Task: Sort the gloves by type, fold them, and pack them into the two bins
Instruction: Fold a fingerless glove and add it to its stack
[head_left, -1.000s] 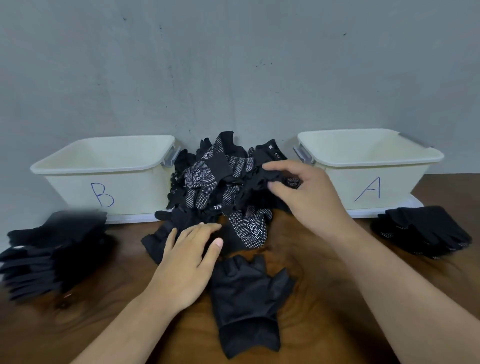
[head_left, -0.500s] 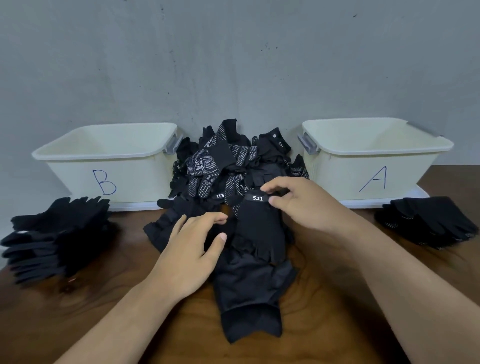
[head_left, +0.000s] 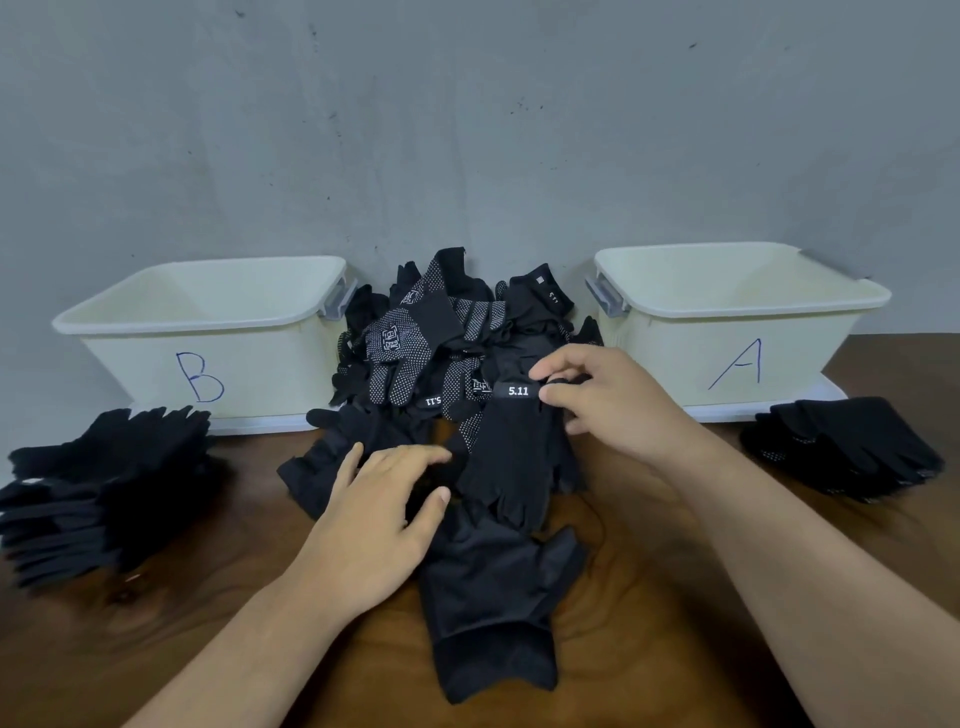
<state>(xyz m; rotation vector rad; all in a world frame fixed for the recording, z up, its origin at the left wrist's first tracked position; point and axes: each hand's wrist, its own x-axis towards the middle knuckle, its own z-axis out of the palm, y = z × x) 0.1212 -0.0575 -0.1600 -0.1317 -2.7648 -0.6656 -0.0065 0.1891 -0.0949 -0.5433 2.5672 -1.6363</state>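
A heap of mixed black gloves (head_left: 441, 343), some with white dots, lies between two cream bins. My right hand (head_left: 597, 400) pinches the cuff of a plain black glove marked 5.11 (head_left: 514, 457), which hangs fingers-down over the heap's front. Another black glove (head_left: 493, 608) lies flat on the table below it. My left hand (head_left: 374, 519) rests with fingers spread on the black fabric beside these gloves. Bin B (head_left: 156, 322) stands at the left and bin A (head_left: 810, 306) at the right; I see nothing inside either.
A stack of plain black gloves (head_left: 98, 488) sits on the wooden table (head_left: 649, 597) at the left, in front of bin B. A smaller stack of dotted black gloves (head_left: 841, 447) lies at the right, in front of bin A. A grey wall stands behind.
My right hand drew the 5.11 glove out of the heap and brought it down towards me, over the flat glove. My left hand shifted only slightly on the fabric.
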